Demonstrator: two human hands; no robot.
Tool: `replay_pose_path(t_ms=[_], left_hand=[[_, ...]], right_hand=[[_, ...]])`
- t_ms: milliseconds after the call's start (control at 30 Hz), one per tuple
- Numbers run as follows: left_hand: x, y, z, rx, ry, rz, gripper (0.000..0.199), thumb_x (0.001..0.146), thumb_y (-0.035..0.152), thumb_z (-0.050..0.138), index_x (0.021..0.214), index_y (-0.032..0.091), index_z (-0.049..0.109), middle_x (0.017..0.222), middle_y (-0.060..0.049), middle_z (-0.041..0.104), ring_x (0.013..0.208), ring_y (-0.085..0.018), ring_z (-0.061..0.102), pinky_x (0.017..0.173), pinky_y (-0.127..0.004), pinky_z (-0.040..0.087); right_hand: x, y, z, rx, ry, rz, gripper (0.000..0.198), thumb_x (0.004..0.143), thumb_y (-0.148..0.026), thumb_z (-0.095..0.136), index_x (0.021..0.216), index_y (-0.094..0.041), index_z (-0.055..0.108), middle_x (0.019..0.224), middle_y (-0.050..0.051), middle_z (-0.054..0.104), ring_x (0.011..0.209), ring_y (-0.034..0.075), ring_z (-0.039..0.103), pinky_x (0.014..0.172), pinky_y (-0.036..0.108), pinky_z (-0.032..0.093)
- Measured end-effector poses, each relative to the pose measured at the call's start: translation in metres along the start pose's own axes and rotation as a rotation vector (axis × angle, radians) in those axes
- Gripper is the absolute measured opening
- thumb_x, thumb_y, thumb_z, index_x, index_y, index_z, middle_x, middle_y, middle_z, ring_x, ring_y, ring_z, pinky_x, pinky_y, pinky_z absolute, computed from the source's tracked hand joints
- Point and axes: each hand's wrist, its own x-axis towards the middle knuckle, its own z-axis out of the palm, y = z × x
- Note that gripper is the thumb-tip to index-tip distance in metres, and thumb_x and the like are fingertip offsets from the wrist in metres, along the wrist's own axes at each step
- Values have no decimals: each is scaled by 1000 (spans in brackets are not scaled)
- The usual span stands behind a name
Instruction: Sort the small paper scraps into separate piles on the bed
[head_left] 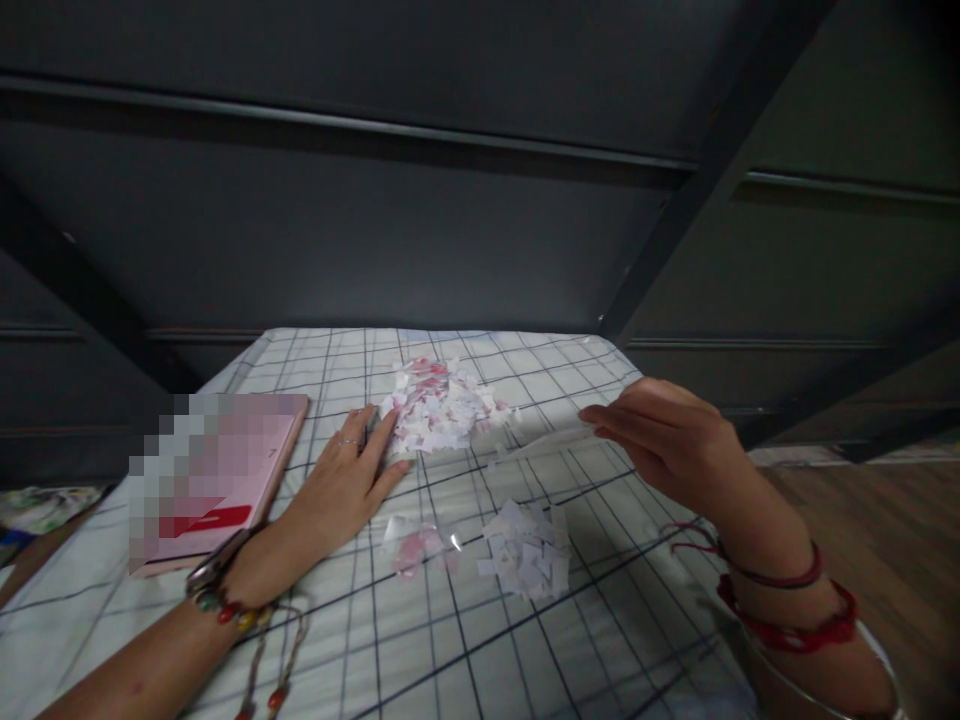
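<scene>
My left hand (349, 470) lies on the checked cloth with its fingers spread. Its fingertips touch the near left edge of a large heap of torn white and pink paper scraps (442, 410). To the right, my right hand (667, 440) is raised over the cloth, thumb and fingers pinched on a thin translucent plastic piece (551, 440) that stretches left toward the heap. Whether it is a bag or a flat strip is unclear. Nearer to me sit a smaller pile of white paper scraps (527, 550) and some pink scraps (415, 552) in or under shiny clear plastic.
A pink book or box (277, 450), partly pixelated, lies left of my left forearm. White checked cloth (465, 660) covers the surface. Behind its far edge rises a dark panelled wall (390, 230). Wooden flooring (877, 520) shows at the right.
</scene>
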Motion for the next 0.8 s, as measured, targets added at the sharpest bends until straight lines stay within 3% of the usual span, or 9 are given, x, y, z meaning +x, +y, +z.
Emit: replay_pose_path(t_ms=[400, 633, 800], left_hand=[[1, 1, -1, -18, -29, -18, 60, 91, 50, 29, 137, 11, 31, 142, -19, 28, 132, -35, 22, 104, -50, 27], [0, 0, 0, -4, -12, 0, 61, 92, 53, 25, 140, 16, 24, 142, -18, 28, 132, -35, 23, 101, -52, 30], [0, -1, 1, -7, -27, -5, 61, 92, 51, 27, 139, 13, 27, 141, -20, 27, 131, -37, 24, 101, -53, 29]], right_hand=[[-2, 5, 1, -98, -57, 36, 17, 85, -12, 48, 93, -15, 62, 65, 2, 55, 63, 15, 46, 57, 29, 37], [-1, 3, -2, 2, -94, 72, 17, 86, -13, 46, 92, -17, 62, 68, 3, 58, 66, 15, 49, 59, 28, 39], [1, -2, 2, 93, -42, -8, 16, 86, -14, 48, 93, -17, 62, 68, 2, 56, 64, 13, 47, 58, 28, 39]])
